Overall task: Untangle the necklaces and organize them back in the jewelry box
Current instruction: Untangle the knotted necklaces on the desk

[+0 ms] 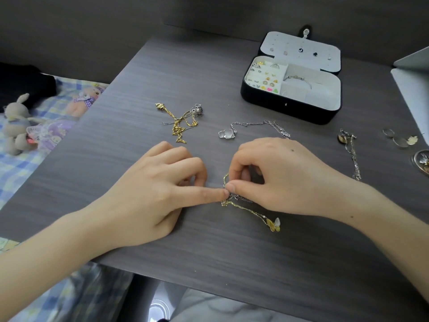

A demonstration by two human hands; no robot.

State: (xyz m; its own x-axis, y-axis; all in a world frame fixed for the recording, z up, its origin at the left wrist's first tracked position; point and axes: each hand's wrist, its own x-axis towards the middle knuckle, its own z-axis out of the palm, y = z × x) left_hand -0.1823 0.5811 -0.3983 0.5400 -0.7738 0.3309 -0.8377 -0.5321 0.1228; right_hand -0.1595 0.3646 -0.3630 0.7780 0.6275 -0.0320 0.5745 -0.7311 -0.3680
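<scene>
**Knot** (228,198): gold and silver chains are crossing here, lying on the table well in front of the box (290,110), on your side of it.

**Right hand** (278,177): you are pinching the gold strand at the knot between thumb and forefinger, with the other fingers curled.

**Left hand** (162,182): you are pressing one straight digit against the knot. The rest are curling loosely and grasping nothing.

**Butterfly** (274,224): it is trailing on its gold chain, farther from the box than the knot.

**Gold tangle** (180,125): it is waiting unsorted, out from the box's front-left corner.

**Hazards, as judged:**
- If you are pulling the strand while the straight digit is pinning the knot, you are likely tightening it, not loosening it.
- If you are tugging sharply, you are risking a snapped link, since both chains look fine.
- If you are lifting the knot, the butterfly is likely dragging and snagging the silver strand again.
- Your fingertips are hiding the crossing, so you may be working the wrong loop.
</scene>
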